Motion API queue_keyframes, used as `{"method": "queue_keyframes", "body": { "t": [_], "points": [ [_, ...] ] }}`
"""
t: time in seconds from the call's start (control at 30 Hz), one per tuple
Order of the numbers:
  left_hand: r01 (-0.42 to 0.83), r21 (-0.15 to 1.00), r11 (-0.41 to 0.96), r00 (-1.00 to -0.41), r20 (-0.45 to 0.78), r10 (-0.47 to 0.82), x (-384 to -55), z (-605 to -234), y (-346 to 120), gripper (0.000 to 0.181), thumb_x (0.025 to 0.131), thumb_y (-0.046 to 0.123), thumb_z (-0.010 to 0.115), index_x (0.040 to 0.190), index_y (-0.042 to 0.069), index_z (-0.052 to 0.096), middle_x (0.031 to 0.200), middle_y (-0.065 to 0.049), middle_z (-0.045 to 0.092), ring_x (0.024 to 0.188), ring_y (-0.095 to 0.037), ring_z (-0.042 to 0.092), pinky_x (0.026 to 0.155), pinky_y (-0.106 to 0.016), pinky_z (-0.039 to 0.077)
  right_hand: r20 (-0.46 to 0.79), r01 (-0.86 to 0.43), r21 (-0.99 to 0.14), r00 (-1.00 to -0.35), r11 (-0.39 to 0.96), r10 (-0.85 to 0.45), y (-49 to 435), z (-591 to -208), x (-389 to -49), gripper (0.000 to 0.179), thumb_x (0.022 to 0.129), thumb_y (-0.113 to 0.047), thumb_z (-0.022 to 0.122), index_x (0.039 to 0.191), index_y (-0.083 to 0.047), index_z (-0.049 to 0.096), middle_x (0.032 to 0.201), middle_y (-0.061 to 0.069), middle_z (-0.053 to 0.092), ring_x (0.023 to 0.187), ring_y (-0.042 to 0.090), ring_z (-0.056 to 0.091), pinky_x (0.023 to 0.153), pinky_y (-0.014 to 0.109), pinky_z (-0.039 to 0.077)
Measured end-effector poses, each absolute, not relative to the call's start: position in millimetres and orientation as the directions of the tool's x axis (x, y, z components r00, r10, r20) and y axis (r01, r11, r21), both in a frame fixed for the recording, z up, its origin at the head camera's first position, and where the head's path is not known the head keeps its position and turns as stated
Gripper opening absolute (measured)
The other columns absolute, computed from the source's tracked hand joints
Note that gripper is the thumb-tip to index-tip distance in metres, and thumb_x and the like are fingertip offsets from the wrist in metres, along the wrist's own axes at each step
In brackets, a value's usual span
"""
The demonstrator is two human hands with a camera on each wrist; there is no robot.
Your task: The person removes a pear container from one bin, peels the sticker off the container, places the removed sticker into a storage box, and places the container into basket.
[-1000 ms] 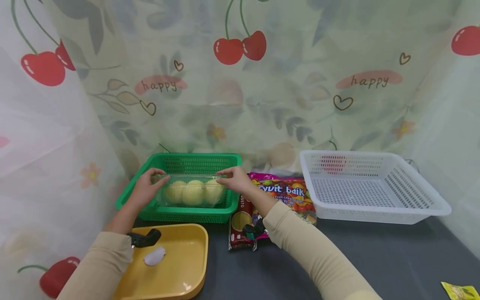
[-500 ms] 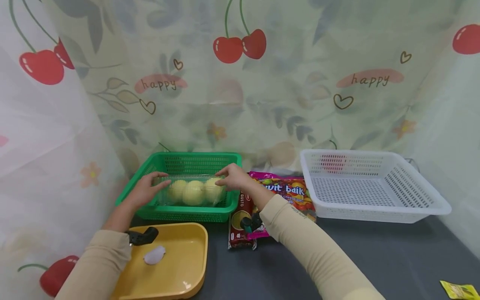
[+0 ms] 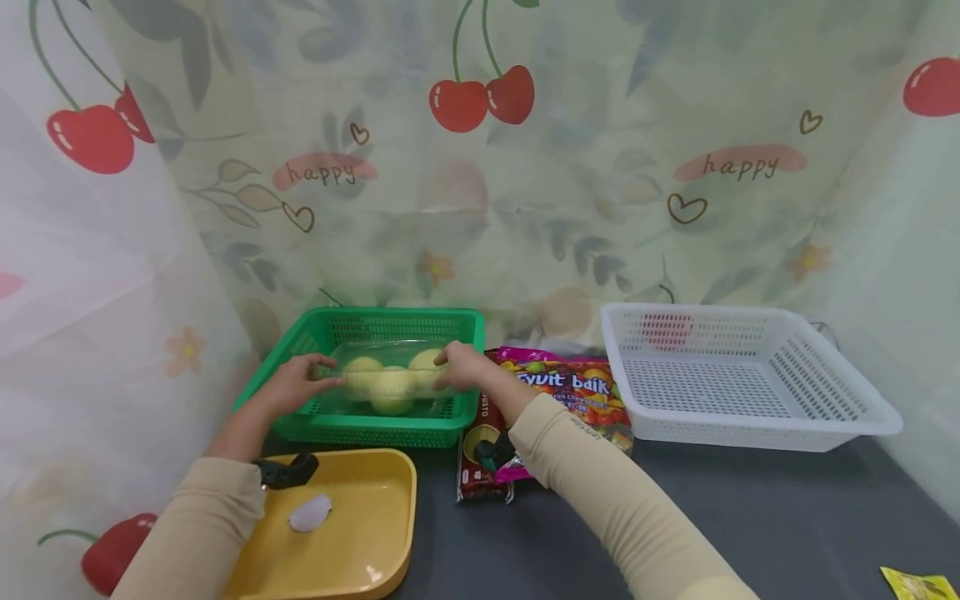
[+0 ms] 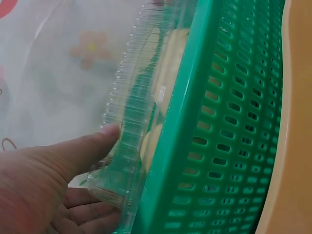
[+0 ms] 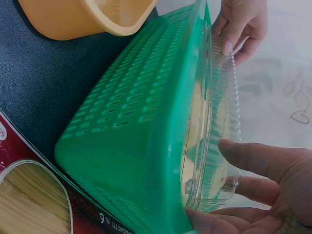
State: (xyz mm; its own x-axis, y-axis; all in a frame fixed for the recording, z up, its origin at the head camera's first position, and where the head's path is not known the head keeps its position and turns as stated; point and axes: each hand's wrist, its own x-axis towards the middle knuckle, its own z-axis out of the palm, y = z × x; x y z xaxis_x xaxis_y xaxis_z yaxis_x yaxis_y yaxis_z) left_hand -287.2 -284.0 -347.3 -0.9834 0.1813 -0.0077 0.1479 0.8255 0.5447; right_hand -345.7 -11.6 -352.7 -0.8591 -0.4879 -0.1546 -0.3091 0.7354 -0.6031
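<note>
A clear plastic clamshell box (image 3: 390, 352) holding several pale yellow round pieces (image 3: 393, 390) sits tilted within the green basket (image 3: 375, 432). My left hand (image 3: 298, 387) grips the box's left end; in the left wrist view its thumb (image 4: 109, 134) lies on the ridged lid edge, with the fingers below. At the opposite end, my right hand (image 3: 467, 367) holds the box too. The right wrist view has that thumb (image 5: 234, 151) against the lid and the fingers lower down near the basket rim. Fingertips of both hands partly disappear behind the plastic.
A yellow tray (image 3: 367, 533) with a pale lilac piece (image 3: 310, 512) stands in front of the basket. To the right lie a dark red spaghetti pack (image 3: 480, 467) and a colourful candy bag (image 3: 570, 383). Farther right are a white basket (image 3: 742, 425) and a small yellow packet (image 3: 918, 582).
The box has tipped in the hands, its lid now facing more upward. The round pieces inside have shifted, with the middle one lower than its neighbours. Both hands keep their hold.
</note>
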Motion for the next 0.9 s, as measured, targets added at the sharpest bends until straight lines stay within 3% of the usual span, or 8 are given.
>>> {"method": "queue_keyframes", "body": {
  "t": [0.23, 0.33, 0.4, 0.5, 0.57, 0.67, 0.73, 0.9],
  "points": [
    [0.140, 0.532, 0.835, -0.984, -0.016, 0.176, -290, -349, -286, 0.052, 0.089, 0.023, 0.063, 0.127, -0.009, 0.048, 0.084, -0.017, 0.050, 0.073, -0.025, 0.045, 0.063, -0.034, 0.039, -0.188, -0.298, -0.590, -0.853, 0.750, -0.487, -16, -344, -332, 0.052, 0.085, -0.018, 0.067, 0.130, 0.001, 0.051, 0.135, 0.015, 0.052, 0.121, 0.026, 0.052, 0.087, 0.031, 0.051],
    [0.134, 0.515, 0.846, -0.984, -0.035, 0.177, -290, -352, -287, 0.053, 0.087, 0.022, 0.064, 0.127, -0.009, 0.048, 0.102, -0.030, 0.054, 0.088, -0.038, 0.052, 0.071, -0.043, 0.047, -0.189, -0.320, -0.570, -0.845, 0.757, -0.500, -19, -342, -324, 0.050, 0.085, -0.019, 0.068, 0.127, 0.003, 0.053, 0.126, 0.015, 0.058, 0.099, 0.022, 0.060, 0.073, 0.026, 0.050],
    [0.132, 0.501, 0.855, -0.982, -0.049, 0.181, -290, -354, -288, 0.053, 0.087, 0.021, 0.065, 0.127, -0.008, 0.048, 0.116, -0.035, 0.050, 0.102, -0.046, 0.051, 0.078, -0.049, 0.048, -0.195, -0.333, -0.552, -0.840, 0.765, -0.506, -21, -343, -321, 0.044, 0.084, -0.020, 0.069, 0.118, 0.005, 0.059, 0.105, 0.011, 0.063, 0.077, 0.017, 0.057, 0.061, 0.023, 0.046],
    [0.135, 0.486, 0.864, -0.979, -0.067, 0.191, -290, -357, -289, 0.054, 0.087, 0.021, 0.065, 0.128, -0.009, 0.047, 0.126, -0.037, 0.046, 0.111, -0.050, 0.047, 0.083, -0.053, 0.047, -0.194, -0.330, -0.548, -0.843, 0.768, -0.501, -24, -345, -320, 0.032, 0.082, -0.020, 0.070, 0.100, 0.005, 0.062, 0.076, 0.004, 0.050, 0.061, 0.013, 0.042, 0.052, 0.021, 0.036],
    [0.130, 0.479, 0.868, -0.978, -0.079, 0.191, -290, -358, -288, 0.055, 0.087, 0.023, 0.064, 0.129, -0.009, 0.046, 0.128, -0.036, 0.045, 0.113, -0.050, 0.046, 0.084, -0.053, 0.047, -0.186, -0.327, -0.549, -0.849, 0.769, -0.494, -24, -346, -321, 0.029, 0.082, -0.020, 0.071, 0.094, 0.004, 0.061, 0.071, 0.001, 0.044, 0.061, 0.012, 0.040, 0.053, 0.021, 0.035],
    [0.132, 0.464, 0.876, -0.977, -0.090, 0.195, -288, -357, -285, 0.057, 0.088, 0.025, 0.063, 0.129, -0.009, 0.045, 0.131, -0.035, 0.043, 0.116, -0.050, 0.044, 0.087, -0.053, 0.046, -0.175, -0.331, -0.553, -0.851, 0.765, -0.495, -22, -347, -322, 0.036, 0.081, -0.022, 0.071, 0.103, 0.005, 0.061, 0.082, 0.005, 0.055, 0.072, 0.016, 0.046, 0.061, 0.023, 0.040],
    [0.131, 0.455, 0.881, -0.975, -0.101, 0.198, -285, -355, -283, 0.058, 0.088, 0.027, 0.063, 0.130, -0.010, 0.044, 0.133, -0.035, 0.041, 0.118, -0.050, 0.042, 0.089, -0.054, 0.045, -0.170, -0.347, -0.553, -0.843, 0.758, -0.510, -20, -348, -323, 0.046, 0.082, -0.024, 0.071, 0.115, 0.005, 0.058, 0.102, 0.011, 0.062, 0.088, 0.019, 0.055, 0.074, 0.026, 0.047],
    [0.148, 0.464, 0.873, -0.969, -0.109, 0.222, -275, -347, -271, 0.064, 0.090, 0.034, 0.059, 0.134, -0.008, 0.040, 0.138, -0.034, 0.037, 0.124, -0.050, 0.036, 0.094, -0.056, 0.042, -0.145, -0.413, -0.571, -0.801, 0.710, -0.581, -8, -346, -316, 0.064, 0.086, -0.028, 0.066, 0.137, 0.002, 0.043, 0.140, 0.017, 0.046, 0.130, 0.029, 0.043, 0.106, 0.040, 0.039]
  ]
}}
